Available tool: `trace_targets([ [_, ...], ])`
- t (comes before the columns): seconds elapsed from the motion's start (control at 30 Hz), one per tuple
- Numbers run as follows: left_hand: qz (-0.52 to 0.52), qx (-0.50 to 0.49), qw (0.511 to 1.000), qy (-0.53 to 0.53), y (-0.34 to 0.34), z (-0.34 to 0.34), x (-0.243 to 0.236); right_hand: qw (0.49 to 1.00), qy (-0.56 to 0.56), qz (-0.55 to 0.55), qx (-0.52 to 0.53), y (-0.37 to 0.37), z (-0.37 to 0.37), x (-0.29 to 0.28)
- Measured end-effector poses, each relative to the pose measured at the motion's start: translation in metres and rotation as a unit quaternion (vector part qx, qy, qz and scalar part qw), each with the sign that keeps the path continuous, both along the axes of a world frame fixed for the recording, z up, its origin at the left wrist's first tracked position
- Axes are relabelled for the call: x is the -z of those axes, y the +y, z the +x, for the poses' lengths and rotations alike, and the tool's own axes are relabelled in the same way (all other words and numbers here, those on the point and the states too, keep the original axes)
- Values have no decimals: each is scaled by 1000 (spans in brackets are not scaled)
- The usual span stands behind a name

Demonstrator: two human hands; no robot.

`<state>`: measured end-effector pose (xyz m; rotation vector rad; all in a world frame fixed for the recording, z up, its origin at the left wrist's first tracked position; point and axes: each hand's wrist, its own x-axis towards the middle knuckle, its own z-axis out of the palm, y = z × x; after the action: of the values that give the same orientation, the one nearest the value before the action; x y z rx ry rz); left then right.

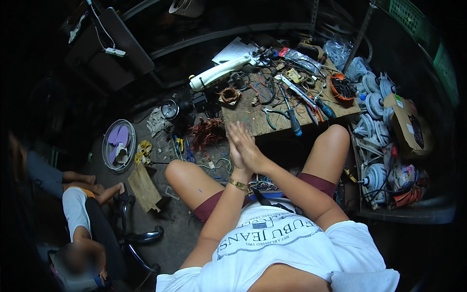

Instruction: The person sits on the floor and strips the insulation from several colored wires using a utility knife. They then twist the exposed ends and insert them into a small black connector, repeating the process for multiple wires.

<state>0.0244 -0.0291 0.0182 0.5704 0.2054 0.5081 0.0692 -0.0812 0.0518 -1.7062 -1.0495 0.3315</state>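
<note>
My left hand (235, 156), with a gold watch on its wrist, and my right hand (250, 152) are pressed palm to palm above my lap, at the near edge of a wooden work board (250, 121). The fingers of both are stretched out, and I see nothing held between them. Just beyond, on the board, lie green-handled pliers (275, 115) and a blue-handled screwdriver (294, 121). A copper-wound motor coil (229, 96) sits at the board's left corner. Left of my hands, a tangle of copper wire (206, 132) is on the floor.
An orange bowl (343, 88) of dark bits stands on the board's right. White plastic fan parts (375, 104) and a cardboard box (406, 126) crowd the right side. At left are a caged fan (118, 145), a wooden block (144, 187) and another person (78, 214) by a chair.
</note>
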Motion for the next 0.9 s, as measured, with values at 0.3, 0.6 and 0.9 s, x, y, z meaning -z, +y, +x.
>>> trace_targets([
  [0.3, 35, 55, 997, -37, -12, 4, -3, 990, -70, -58, 106, 12, 44, 32],
  [0.6, -206, 66, 976, -12, -3, -10, 4, 930, -297, -185, 114, 21, 31, 14],
  [0.9, -243, -70, 964, 81, 179, 8, 89, 937, -201, 71, 278, -156, 124, -73],
])
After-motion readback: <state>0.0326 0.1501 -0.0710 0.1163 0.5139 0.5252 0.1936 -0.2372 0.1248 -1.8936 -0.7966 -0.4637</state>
